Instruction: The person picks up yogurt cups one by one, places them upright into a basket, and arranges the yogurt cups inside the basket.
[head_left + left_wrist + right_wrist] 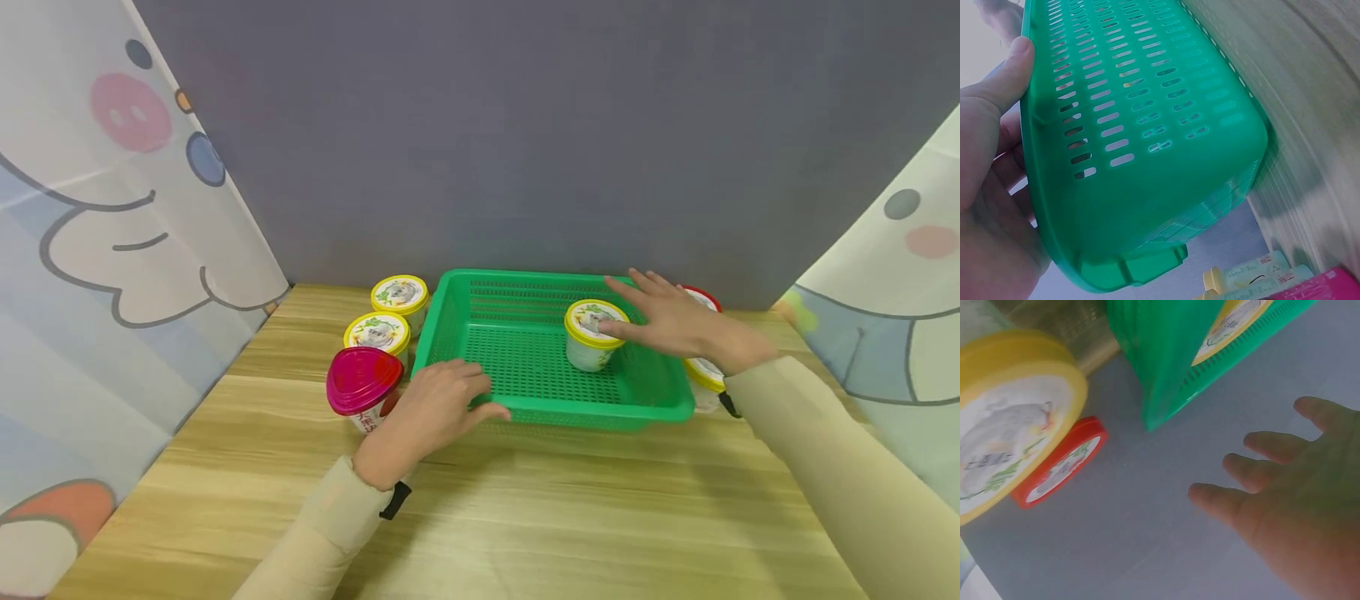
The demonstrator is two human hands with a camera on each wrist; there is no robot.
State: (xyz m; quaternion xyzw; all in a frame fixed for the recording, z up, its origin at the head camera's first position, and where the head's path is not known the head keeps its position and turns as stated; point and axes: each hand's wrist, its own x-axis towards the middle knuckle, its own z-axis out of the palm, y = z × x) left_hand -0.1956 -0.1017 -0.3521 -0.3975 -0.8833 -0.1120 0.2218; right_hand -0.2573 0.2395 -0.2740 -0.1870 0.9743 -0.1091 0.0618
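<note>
A green plastic basket with slotted walls stands on the table. My left hand grips its rim at the near left corner; in the left wrist view the thumb lies on the outer side and the other fingers are behind the rim. Inside the basket, right of its middle, a tub with a yellow lid stands upright. My right hand is over the basket's right side, its thumb at the tub's lid; whether they touch I cannot tell. Its fingers are straight and spread, holding nothing.
Left of the basket are two yellow-lidded tubs and a magenta-lidded cup. To its right, partly behind my right arm, stand a yellow-lidded tub and a red-lidded one. A grey wall rises behind.
</note>
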